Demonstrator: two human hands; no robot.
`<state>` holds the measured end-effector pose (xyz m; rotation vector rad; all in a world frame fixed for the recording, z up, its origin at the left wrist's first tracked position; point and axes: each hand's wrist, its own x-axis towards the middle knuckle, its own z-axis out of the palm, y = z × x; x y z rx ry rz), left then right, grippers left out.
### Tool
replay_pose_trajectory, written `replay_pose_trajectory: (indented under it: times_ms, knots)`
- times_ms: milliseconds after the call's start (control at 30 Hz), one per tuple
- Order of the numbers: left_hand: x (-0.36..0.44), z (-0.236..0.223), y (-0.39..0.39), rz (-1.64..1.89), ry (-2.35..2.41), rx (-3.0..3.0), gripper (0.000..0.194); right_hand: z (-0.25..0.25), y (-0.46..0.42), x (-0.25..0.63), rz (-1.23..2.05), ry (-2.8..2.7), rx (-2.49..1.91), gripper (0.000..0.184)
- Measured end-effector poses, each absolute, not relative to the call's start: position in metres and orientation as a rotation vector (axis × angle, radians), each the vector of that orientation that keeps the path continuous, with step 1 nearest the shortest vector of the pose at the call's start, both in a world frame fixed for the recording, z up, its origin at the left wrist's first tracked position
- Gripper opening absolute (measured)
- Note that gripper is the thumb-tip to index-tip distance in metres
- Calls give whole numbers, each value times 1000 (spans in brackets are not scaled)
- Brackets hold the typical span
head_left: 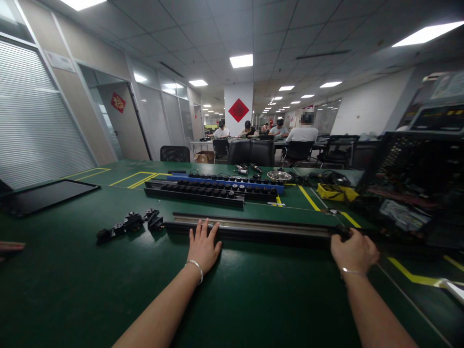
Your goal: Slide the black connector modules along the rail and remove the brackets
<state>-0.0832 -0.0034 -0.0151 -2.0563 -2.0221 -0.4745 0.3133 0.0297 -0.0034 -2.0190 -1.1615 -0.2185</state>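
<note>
A long black channel rail (268, 230) with a pale inner groove lies across the green table in front of me. My left hand (203, 246) rests on its near side toward the left end, fingers spread out. At the right end, my right hand (353, 251) is closed around a small black part (341, 233), mostly hidden by the fingers. Whether that part sits in the groove or just against the rail's end, I cannot tell. Left of the rail lie several loose black fittings (131, 222).
Behind the rail are black rails (195, 192) and a blue rail (253, 183) carrying black fittings. A metal dish (279, 176), a yellow box (337, 192) and an open computer case (416, 193) stand farther right. A black panel (50, 195) lies left; another person's hand (10, 246) shows at the left edge.
</note>
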Motion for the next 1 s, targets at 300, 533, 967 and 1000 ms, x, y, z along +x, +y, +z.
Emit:
replay_pose_trajectory:
  times_ms: [300, 533, 967, 1000]
  knots:
    - [-83, -18, -3, -477, -2011, -2041, 58, -2, 30, 308, -253, -1096, -2022, 41]
    - [-84, -16, -3, -485, -2011, -2057, 58, -2, 30, 307, -245, -1145, -2003, 35]
    - [-83, -16, -3, -510, -2002, -2065, 59, -6, 33, 306, -223, -1262, -1991, 34]
    - [-83, -16, -3, -512, -1998, -2064, 59, -5, 32, 306, -220, -1275, -1988, 34]
